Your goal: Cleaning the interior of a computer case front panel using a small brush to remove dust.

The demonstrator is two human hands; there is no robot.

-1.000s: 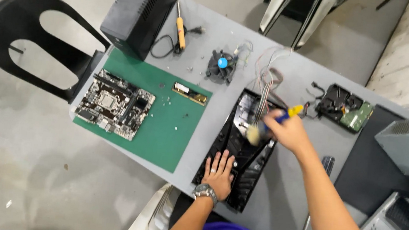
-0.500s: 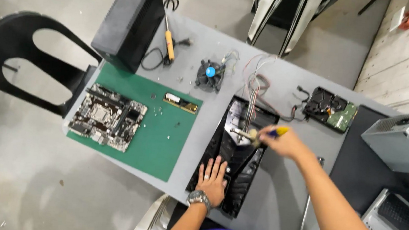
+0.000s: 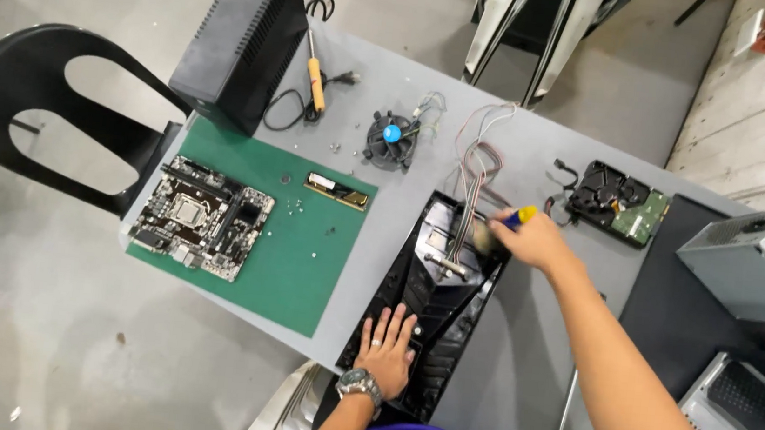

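Head view: person stands at the near edge of a grey table, both arms reaching in from below. Left hand lies flat, fingers spread, palm down on the near end of a black case panel that runs from the near edge toward the table's middle. It grips nothing, just presses. Right hand is closed round a tool w/ a yellow-and-blue handle, prob. a small brush or screwdriver; the working end is blurred, so can't tell which. Tip sits over the far end of the panel, by a silvery bracket and a bundle of pink/grey cables trailing off toward the far edge.

Step in hand, as I judge it: working on the panel's far end w/ the tool while the other hand steadies it. Next move likely calls for keeping the panel pinned so it doesn't slide, and keeping the tip clear of the cables.

Around it: green mat at the left side of the table carries a motherboard near its left edge, a memory stick and a few loose screws. Beyond the mat, at the far left corner, a black box w/ a soldering iron just beside it. Cooler fan sits mid-table toward the far edge. Hard drive lies right of the right hand, near but apart. Grey metal unit at the right side.
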